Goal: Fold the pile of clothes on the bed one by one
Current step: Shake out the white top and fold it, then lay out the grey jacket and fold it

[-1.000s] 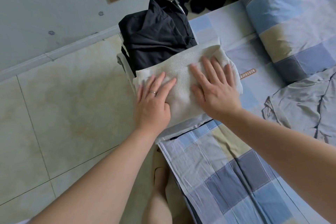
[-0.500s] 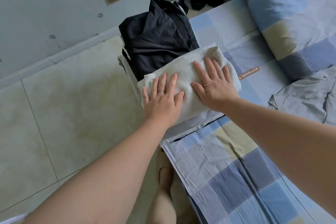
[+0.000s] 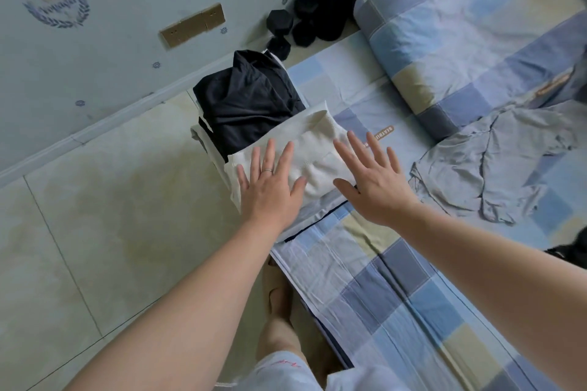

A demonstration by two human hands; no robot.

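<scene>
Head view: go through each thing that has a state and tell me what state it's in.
cream garment: folded, lying flat.
black garment: loosely folded, behind the cream one.
grey garment: crumpled, not yet folded.
left hand: open, flat on the cream garment.
right hand: open, holding nothing.

"Voyager" on wallpaper emblems (image 3: pixel 56 8)

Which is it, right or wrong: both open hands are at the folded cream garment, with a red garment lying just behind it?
Wrong on colour. The head view shows the open left hand and right hand at the folded cream garment, with a black garment, not red, lying just behind it.
</scene>
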